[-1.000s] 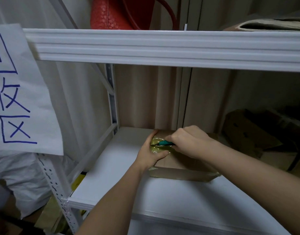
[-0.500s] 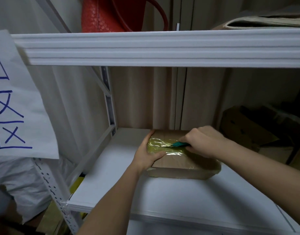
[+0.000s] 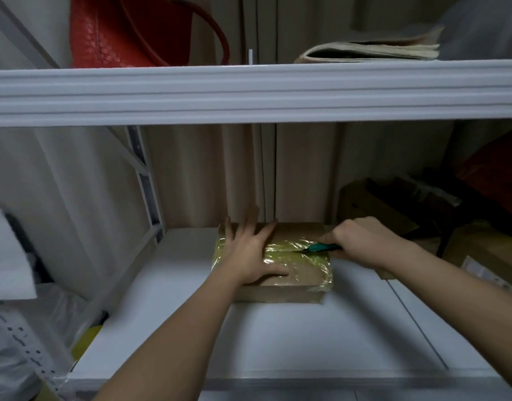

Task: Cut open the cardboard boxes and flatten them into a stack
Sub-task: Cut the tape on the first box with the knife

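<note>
White metal shelving fills the head view, standing before a pale curtain [image 3: 191, 175]. On the lower shelf [image 3: 278, 337], toward its back edge and about midway along, sits a small cardboard box [image 3: 301, 273], its top seam covered with shiny yellowish tape [image 3: 292, 250]. The left hand [image 3: 249, 256] lies flat on the box's left half, fingers straight and spread, pressing down. The right hand [image 3: 361, 241] is curled round a green-handled knife [image 3: 321, 248] whose tip touches the tape along the seam near the box's right end. Toward the shelf's right end, darker cardboard boxes [image 3: 393, 209] lie piled in shadow. On the upper shelf [image 3: 249, 94] rest a red bag [image 3: 119, 33] at the left and a stack of folded paper [image 3: 370, 52] at the right.
</note>
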